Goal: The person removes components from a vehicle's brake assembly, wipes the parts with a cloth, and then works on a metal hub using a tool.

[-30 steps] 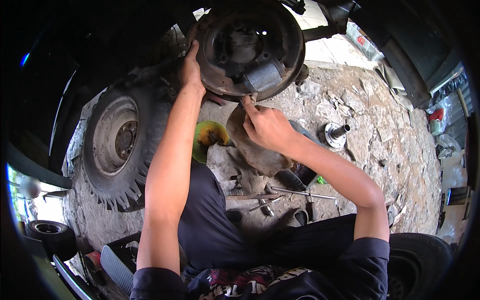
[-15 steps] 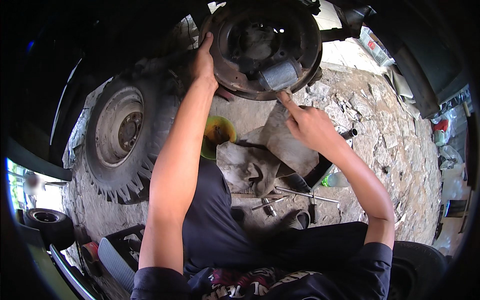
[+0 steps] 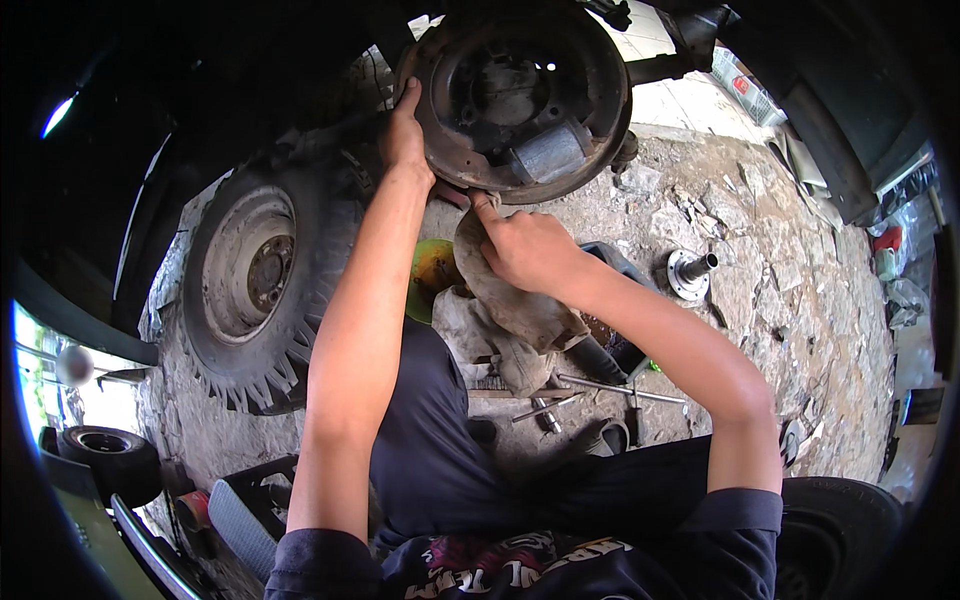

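A round, rusty brake plate with a dark, recessed middle is at the top centre. Inside its lower right rim sits a grey metal cylinder. My left hand grips the plate's left edge, thumb on the front face and the fingers hidden behind it. At the bottom edge, my right hand pinches a dirty grey rag, index finger pressed up against the rim. The rag hangs down below the hand, its lower folds beside a yellow-green bowl.
A treaded tyre on a wheel stands at left. A flanged hub lies on broken stone ground at right. Metal bars and a socket-like tool lie near my knees. Another tyre is at lower right.
My right hand has slid left along the plate's lower edge, drawing the rag with it. The hub's flange has come into sight, and the clear bottle is mostly covered by my forearm.
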